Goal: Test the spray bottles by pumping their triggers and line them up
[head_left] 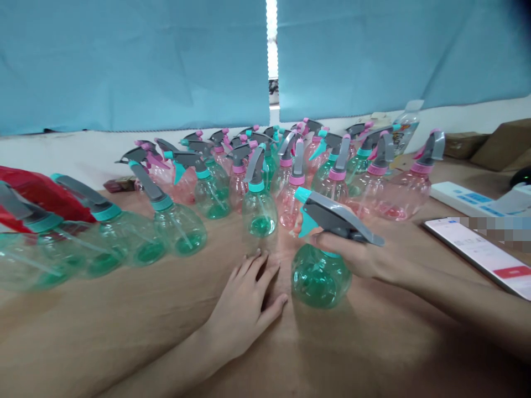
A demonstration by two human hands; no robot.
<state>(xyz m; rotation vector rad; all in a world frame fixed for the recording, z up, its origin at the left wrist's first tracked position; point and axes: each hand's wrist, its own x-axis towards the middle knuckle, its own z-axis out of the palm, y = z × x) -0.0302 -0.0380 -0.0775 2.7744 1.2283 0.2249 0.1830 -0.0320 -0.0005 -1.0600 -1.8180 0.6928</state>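
My right hand [352, 251] is wrapped round the neck of a green spray bottle [321, 279], just below its grey head and turquoise trigger. The spray nozzle points left and away from me; whether the base touches the table I cannot tell. My left hand [249, 304] lies flat on the brown table [174, 331], fingers spread, to the left of that bottle and apart from it. Straight beyond the left fingertips stands another green spray bottle [260, 215] with a turquoise collar. Beside it is a pink spray bottle [289, 202].
Several pink and green spray bottles crowd the table's back. On the left stands a row of green bottles [180, 226], near a red bag [45, 196]. A phone [477, 251], a white power strip [468, 199] and cardboard boxes [504, 145] lie right. A blue curtain [133, 61] hangs behind.
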